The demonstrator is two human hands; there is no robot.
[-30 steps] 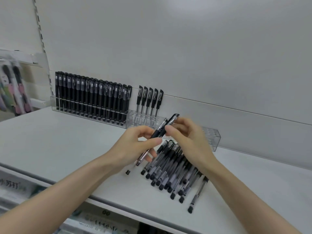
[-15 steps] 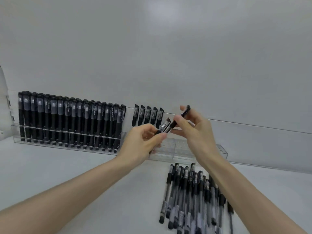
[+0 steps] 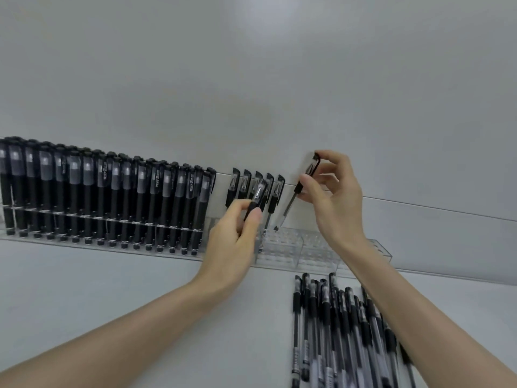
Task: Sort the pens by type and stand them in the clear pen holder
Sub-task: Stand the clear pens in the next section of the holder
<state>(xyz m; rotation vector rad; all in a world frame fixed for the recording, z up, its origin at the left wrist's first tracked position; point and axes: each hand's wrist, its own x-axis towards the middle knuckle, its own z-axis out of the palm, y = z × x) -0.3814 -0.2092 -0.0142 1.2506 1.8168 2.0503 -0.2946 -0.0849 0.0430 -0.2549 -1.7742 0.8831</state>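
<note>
A long clear pen holder [image 3: 282, 247] runs along the back wall. Its left part is full of upright black-barrelled pens [image 3: 112, 197]; several clear-barrelled capped pens [image 3: 246, 186] stand right of them. My right hand [image 3: 333, 197] grips one clear-barrelled pen [image 3: 291, 203] near its cap, tilted, its tip just above an empty hole right of the standing ones. My left hand [image 3: 237, 231] holds a second capped pen [image 3: 256, 200] in front of the standing row. A loose pile of clear-barrelled pens [image 3: 335, 331] lies on the shelf at lower right.
The white shelf surface [image 3: 98, 281] stretches out in front of the holder. A plain white back panel [image 3: 251, 79] rises behind it. Empty holder holes [image 3: 316, 242] continue to the right under my right wrist.
The camera has closed in on the holder. My hands have parted: the right one carried its pen up and right over the empty holes, the left stayed by the standing row.
</note>
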